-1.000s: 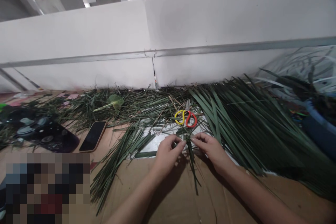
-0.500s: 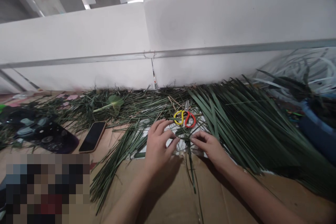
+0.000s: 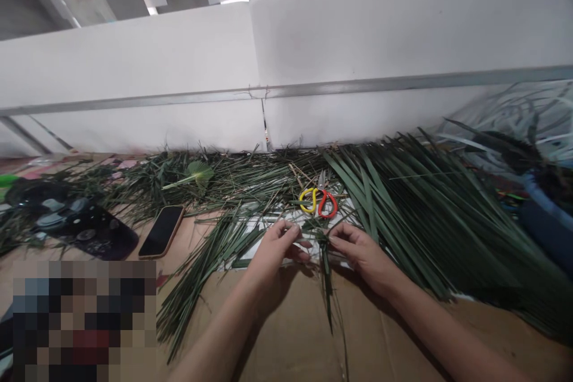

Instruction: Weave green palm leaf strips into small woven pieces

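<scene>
In the middle, my right hand point(image 3: 353, 245) pinches a small knotted piece of green palm leaf point(image 3: 321, 237) between thumb and fingertips. Long narrow leaf ends hang from it over the cardboard. On its other side, my left hand point(image 3: 280, 243) has its thumb and curled fingers closed at a thin strip of the same leaf. The exact grip of those fingertips is partly hidden. Just beyond both hands lie scissors point(image 3: 321, 194) with one yellow and one red handle, blades pointing away.
Long palm leaves point(image 3: 412, 209) fan out on the right; cut strips point(image 3: 201, 274) lie left. A phone point(image 3: 162, 231) and a dark bottle point(image 3: 89, 227) are farther left. Cardboard point(image 3: 286, 334) lies under my forearms. A white partition point(image 3: 179, 65) stands behind. A blue-rimmed container point(image 3: 546, 221) is at right.
My left hand has turned, its thumb now higher and its fingers more curled beneath. The right hand keeps its pinch on the knotted leaf piece. The view has shifted slightly.
</scene>
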Demonstrator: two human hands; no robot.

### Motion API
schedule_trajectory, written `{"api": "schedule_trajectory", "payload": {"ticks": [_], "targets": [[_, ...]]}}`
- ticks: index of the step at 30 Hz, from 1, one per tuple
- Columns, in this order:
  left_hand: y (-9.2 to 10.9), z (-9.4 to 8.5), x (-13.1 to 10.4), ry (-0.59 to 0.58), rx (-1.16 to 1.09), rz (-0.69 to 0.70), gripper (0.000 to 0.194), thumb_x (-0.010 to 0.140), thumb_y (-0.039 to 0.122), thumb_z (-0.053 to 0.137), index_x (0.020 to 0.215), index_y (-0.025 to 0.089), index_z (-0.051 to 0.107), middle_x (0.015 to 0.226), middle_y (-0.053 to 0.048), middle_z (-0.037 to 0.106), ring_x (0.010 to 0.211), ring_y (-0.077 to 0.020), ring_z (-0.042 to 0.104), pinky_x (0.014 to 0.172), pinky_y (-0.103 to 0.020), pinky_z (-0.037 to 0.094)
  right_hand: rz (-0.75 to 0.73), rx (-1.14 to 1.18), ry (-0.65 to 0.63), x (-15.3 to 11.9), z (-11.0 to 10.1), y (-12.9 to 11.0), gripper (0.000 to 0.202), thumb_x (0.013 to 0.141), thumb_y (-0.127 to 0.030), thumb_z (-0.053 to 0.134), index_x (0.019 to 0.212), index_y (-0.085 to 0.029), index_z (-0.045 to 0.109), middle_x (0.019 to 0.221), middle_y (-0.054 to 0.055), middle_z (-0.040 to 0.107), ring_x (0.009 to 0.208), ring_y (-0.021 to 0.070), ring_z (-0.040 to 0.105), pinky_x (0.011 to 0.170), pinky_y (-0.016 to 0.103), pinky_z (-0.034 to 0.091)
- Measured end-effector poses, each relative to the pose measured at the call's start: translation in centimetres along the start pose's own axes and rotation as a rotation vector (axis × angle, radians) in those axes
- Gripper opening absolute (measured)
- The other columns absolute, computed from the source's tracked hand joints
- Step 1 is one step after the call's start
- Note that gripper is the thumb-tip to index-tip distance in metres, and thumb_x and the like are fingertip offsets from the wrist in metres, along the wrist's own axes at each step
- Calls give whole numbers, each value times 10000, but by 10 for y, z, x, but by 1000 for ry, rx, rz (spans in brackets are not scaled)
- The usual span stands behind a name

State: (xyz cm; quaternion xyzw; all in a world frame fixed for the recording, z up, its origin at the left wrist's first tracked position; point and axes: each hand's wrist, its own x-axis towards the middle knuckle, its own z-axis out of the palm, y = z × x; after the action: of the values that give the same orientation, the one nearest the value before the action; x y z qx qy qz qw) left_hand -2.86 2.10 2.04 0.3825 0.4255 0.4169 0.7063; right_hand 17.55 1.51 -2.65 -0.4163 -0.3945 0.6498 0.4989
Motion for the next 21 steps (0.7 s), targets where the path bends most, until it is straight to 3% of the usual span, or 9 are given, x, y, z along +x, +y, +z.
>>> {"api": "schedule_trajectory", "payload": {"ticks": [3,6,10,13,17,21], "targets": [[-6,-4,5,31,-20,6,461,768,536,806,1008,230,557,888,-35,699,605,-140,641,572,-280,556,-5,84,-43,-1,3,-1,307,708,-423,917,811,-230,701,888,1,689,817,176,604,805,328,471],[-4,-9,11,83,21,56,539,750,536,830,1121,233,581,962,-54,703,724,-151,677,636,-259,543,-4,148,-49,-2,6,-4,298,680,-403,943,798,-234,727,895,3,696,842,169,605,834,309,470],[9,-17,16,203,150,173,660,662,540,887,1160,239,576,1080,-84,668,900,-197,669,683,-274,533,1,227,-42,-2,6,-8,270,696,-365,940,772,-233,718,863,-3,683,805,151,592,777,270,478],[15,-19,17,257,229,232,732,615,563,901,1172,222,569,1032,-73,659,867,-200,647,688,-290,514,0,251,-40,-3,6,-10,273,703,-360,938,779,-229,711,818,-7,666,773,147,582,741,258,481],[9,-11,8,68,216,179,596,654,537,887,1070,186,643,815,-32,647,761,-183,613,701,-301,485,14,247,-36,-4,9,-11,299,698,-366,941,773,-217,693,769,-19,643,704,125,551,671,233,453],[0,1,-6,-83,219,287,356,808,427,801,1109,252,726,1001,-68,660,920,-221,638,833,-363,506,39,225,-82,-4,11,-5,293,741,-364,913,785,-209,669,758,-19,645,673,119,545,645,231,432]]}}
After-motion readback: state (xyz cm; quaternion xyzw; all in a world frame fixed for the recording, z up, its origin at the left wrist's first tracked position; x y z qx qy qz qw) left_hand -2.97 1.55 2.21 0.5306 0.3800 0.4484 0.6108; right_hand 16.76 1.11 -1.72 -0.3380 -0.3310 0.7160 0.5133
